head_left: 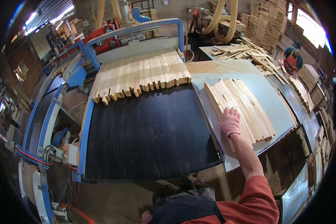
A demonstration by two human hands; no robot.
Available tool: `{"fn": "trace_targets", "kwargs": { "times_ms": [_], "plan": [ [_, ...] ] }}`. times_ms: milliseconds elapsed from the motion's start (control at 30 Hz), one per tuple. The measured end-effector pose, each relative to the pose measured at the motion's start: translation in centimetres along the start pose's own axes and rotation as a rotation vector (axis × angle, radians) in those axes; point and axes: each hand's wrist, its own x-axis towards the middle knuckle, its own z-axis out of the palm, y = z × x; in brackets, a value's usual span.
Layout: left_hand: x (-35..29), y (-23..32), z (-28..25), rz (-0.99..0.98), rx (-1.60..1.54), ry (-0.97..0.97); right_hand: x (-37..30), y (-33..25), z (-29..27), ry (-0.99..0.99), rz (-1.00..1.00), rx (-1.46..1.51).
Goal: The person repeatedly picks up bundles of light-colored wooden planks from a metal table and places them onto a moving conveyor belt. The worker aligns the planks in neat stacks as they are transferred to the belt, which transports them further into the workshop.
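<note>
My right hand point(231, 122), in a pink knitted glove, rests on the near left part of a layer of pale wooden strips point(246, 108). Its fingers lie over the strips, apart from one another and not wrapped round any single one. These strips lie side by side on a light blue-grey table point(198, 79) to the right of a black conveyor belt point(149, 130). Low at the bottom edge, my left hand point(146, 216) hangs beside the dark apron, also in a pink glove. Only a small part of it shows, and its fingers cannot be made out.
A row of wooden strips point(142, 74) with uneven near ends covers the belt's far end, before a blue machine frame point(134, 27). Loose wood pieces point(250, 54) are heaped behind the table. A co-worker point(293, 59) stands at far right. Another conveyor point(44, 112) runs along the left.
</note>
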Motion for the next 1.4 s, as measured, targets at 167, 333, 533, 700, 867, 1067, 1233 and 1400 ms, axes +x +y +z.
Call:
{"fn": "trace_targets", "kwargs": {
  "times_ms": [167,333,533,700,867,1067,1233,1400],
  "plan": [
    [-0.5,2.0,1.1,0.039,-0.040,0.030,-0.6,-1.2,-2.1,-0.049,-0.002,0.060],
    [-2.6,3.0,2.4,0.176,0.038,0.011,-1.1,-1.6,-4.5,-0.138,0.007,0.025],
    [5.9,-2.5,0.5,0.720,1.479,0.151,-0.5,-1.1,-1.5,-0.050,0.007,0.032],
    [3.9,-3.1,0.7,0.519,1.659,-0.064,-0.5,-0.9,-2.7,-0.117,0.054,0.048],
    [1.6,-4.1,0.8,0.713,1.632,0.046,-0.9,-1.6,-3.4,-0.127,0.035,0.049],
    [-2.8,2.2,2.7,0.690,1.757,-0.055,0.0,1.2,-1.3,-0.068,-0.030,-0.022],
    [0.6,-0.4,1.5,0.667,1.315,0.060,-0.3,-0.5,-1.3,-0.099,0.008,-0.025],
    [5.7,-4.0,1.3,0.471,0.602,0.110,-0.7,-2.0,-2.3,-0.135,0.014,-0.008]
  ]
}}
